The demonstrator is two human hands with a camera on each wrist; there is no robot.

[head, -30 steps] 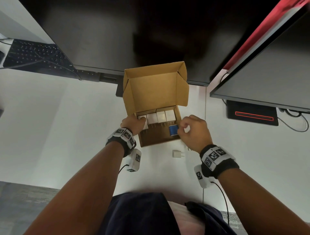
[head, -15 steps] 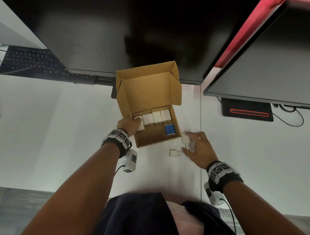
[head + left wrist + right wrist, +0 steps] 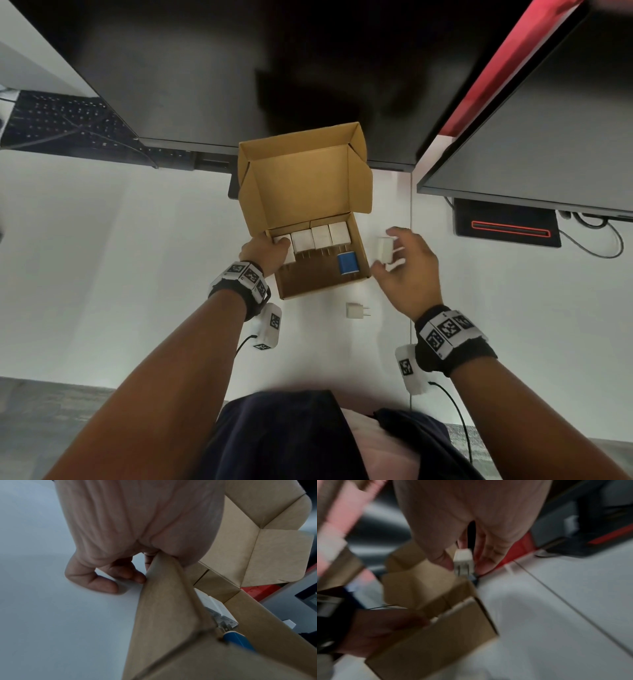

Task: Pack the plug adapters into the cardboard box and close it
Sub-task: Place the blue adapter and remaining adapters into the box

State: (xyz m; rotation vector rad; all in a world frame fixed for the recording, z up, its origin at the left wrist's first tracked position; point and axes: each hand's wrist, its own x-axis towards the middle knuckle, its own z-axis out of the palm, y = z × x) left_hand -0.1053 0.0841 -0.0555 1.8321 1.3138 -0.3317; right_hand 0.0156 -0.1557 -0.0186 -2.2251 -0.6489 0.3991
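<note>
Nearby, monitors [image 3: 274,85] overhang the cardboard box [image 3: 305,192].

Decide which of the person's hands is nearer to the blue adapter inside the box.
Right. The right hand hovers just outside the cardboard box wall beside the blue adapter, pinching a white adapter. The left hand grips the box's opposite wall.

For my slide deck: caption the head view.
Left hand steadies the open cardboard box while right hand lifts a white plug adapter beside it.
</note>
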